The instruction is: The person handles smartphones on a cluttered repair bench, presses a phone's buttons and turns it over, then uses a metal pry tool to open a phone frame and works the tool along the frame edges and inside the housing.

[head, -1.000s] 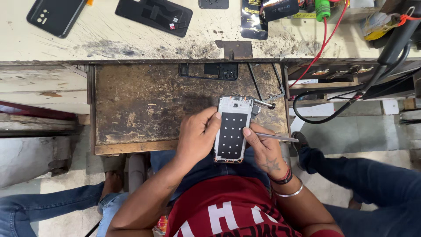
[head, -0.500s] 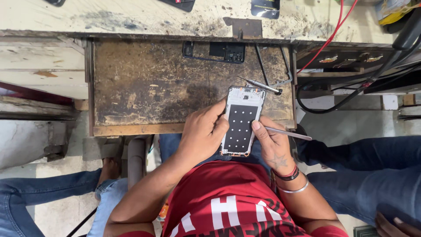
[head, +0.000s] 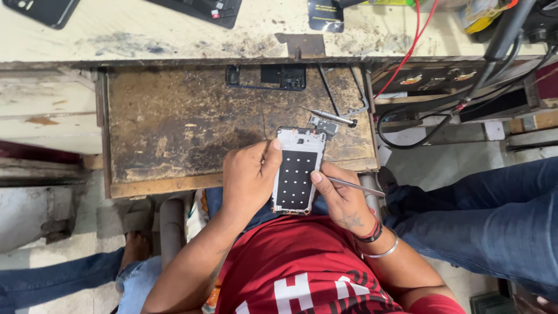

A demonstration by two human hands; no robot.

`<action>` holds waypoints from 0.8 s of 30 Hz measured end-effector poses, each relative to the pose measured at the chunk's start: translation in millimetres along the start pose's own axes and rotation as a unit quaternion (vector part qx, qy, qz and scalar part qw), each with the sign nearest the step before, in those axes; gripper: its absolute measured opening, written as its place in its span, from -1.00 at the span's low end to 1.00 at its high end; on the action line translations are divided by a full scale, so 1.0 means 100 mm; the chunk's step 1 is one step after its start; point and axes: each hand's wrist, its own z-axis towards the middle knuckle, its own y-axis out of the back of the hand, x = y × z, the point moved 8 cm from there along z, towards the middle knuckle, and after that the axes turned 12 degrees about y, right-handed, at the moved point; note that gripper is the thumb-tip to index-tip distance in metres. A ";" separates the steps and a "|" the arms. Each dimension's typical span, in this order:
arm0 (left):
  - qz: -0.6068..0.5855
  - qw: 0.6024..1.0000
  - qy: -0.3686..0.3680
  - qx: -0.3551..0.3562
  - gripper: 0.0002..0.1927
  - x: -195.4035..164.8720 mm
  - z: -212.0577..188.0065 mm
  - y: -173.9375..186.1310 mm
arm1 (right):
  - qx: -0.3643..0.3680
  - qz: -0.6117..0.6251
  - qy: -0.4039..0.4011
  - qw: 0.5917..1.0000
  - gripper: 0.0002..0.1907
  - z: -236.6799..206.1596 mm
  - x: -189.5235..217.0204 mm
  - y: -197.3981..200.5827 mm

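My left hand [head: 249,176] grips the left side of an opened phone frame [head: 297,170], white with a black panel dotted with pale spots, held over the front edge of a worn pull-out drawer [head: 174,128]. My right hand [head: 343,200] rests against the frame's right edge and pinches thin metal tweezers [head: 356,185] that point out to the right. A small screwdriver [head: 328,117] lies on the drawer just beyond the frame's top.
A black phone part [head: 266,77] lies at the drawer's back. Dark phones [head: 197,8] sit on the bench top above. Red and black cables [head: 418,87] hang at right. Another person's blue-jeaned leg [head: 482,215] is close on the right.
The view has shifted, so the drawer and the hands sit differently in the picture. Both hands keep the same hold on the frame and tweezers.
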 end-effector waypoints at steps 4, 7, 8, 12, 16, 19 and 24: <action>0.004 1.000 0.001 0.008 -0.74 0.01 0.10 -0.02 | -0.007 0.027 -0.020 0.999 -0.65 0.10 -0.20 -0.02; -0.023 0.998 0.039 0.039 -0.81 0.06 0.26 -0.07 | -0.002 0.085 -0.063 0.994 -0.64 0.24 -0.42 -0.05; -0.032 0.997 0.047 0.048 -0.80 0.07 0.31 -0.08 | -0.003 0.091 -0.066 0.994 -0.65 0.29 -0.46 -0.04; -0.041 0.995 0.046 0.078 -0.66 0.10 0.54 -0.11 | -0.011 0.150 -0.096 0.984 -0.69 0.51 -0.66 -0.06; -0.034 0.994 -0.006 0.105 -0.69 0.09 0.78 -0.12 | -0.012 0.192 -0.113 0.975 -0.67 0.69 -0.79 -0.08; -0.045 0.987 0.036 0.151 -0.75 0.23 0.97 -0.20 | 0.020 0.193 -0.105 0.975 -0.66 0.78 -0.84 -0.07; -0.105 0.975 0.083 0.175 -0.62 0.44 1.16 -0.30 | 0.079 0.130 -0.102 0.983 -0.64 0.83 -0.90 -0.05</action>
